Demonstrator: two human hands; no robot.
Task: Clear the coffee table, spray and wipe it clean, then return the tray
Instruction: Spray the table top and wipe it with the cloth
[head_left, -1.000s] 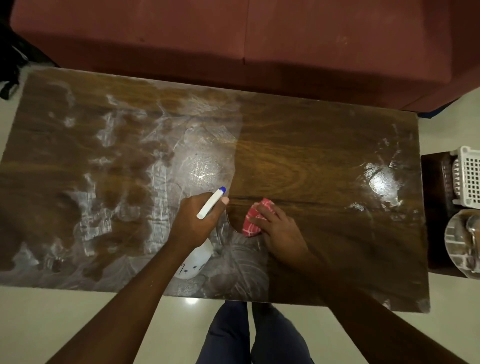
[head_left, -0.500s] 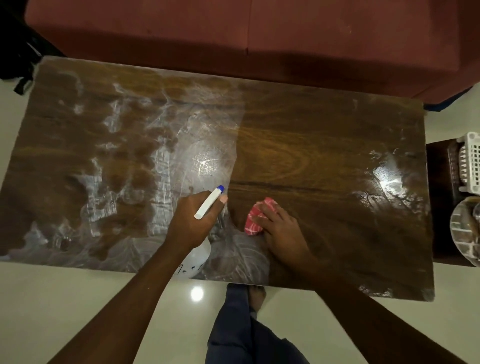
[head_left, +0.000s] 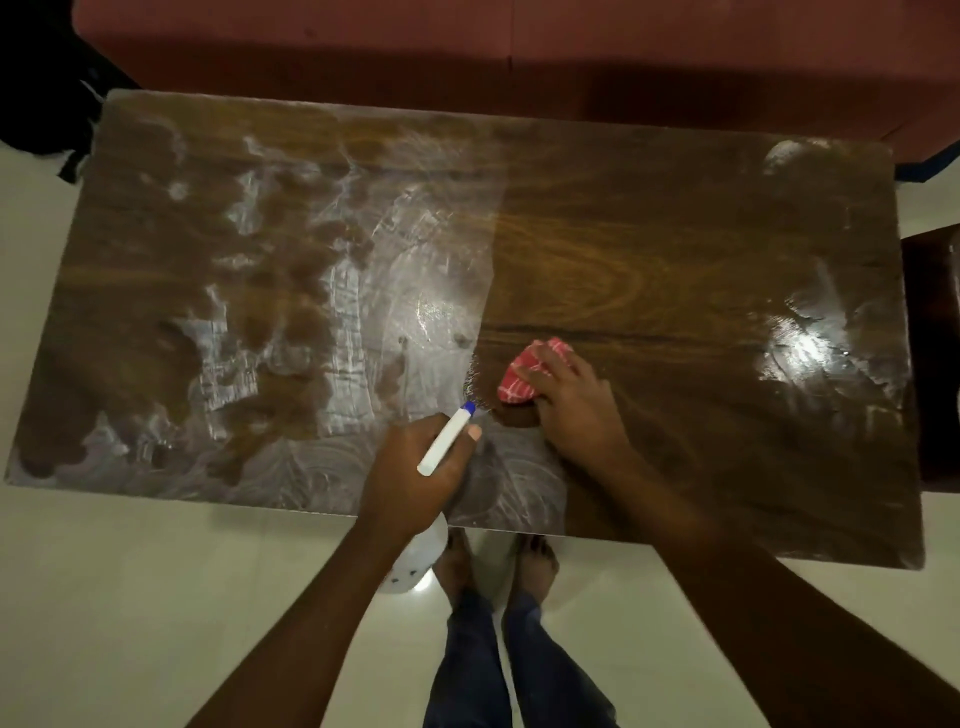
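While the left hand (head_left: 415, 467) grips a white spray bottle (head_left: 442, 448) with its fingers curled round the neck, the blue-tipped nozzle points away from the person across the surface (head_left: 649, 249). The bottle's rounded body hangs below the wrist, past the near edge and above the floor (head_left: 156, 597). The right hand (head_left: 571, 400) lies just to the right of the nozzle; its fingers are extended over a bunched red-and-white checked cloth (head_left: 519, 384) and press it down onto the wood, near the middle of the surface and towards its near side.

The surface is a rectangular dark wood-grain coffee table top seen from above. White foamy streaks (head_left: 337, 291) cover its left half and end in a fairly sharp line that runs down to the cloth. The right half shows mostly bare grain, with a bright glare patch (head_left: 800, 348) and thin smears close to the right edge.

A maroon sofa (head_left: 519, 47) stands along the far side. Part of a dark side table (head_left: 935, 353) shows at the right border. A black object (head_left: 36, 78), too dark to identify, sits at the upper left. The person's bare feet (head_left: 452, 561) and blue trouser legs (head_left: 478, 665) stand on the pale floor at the near edge.
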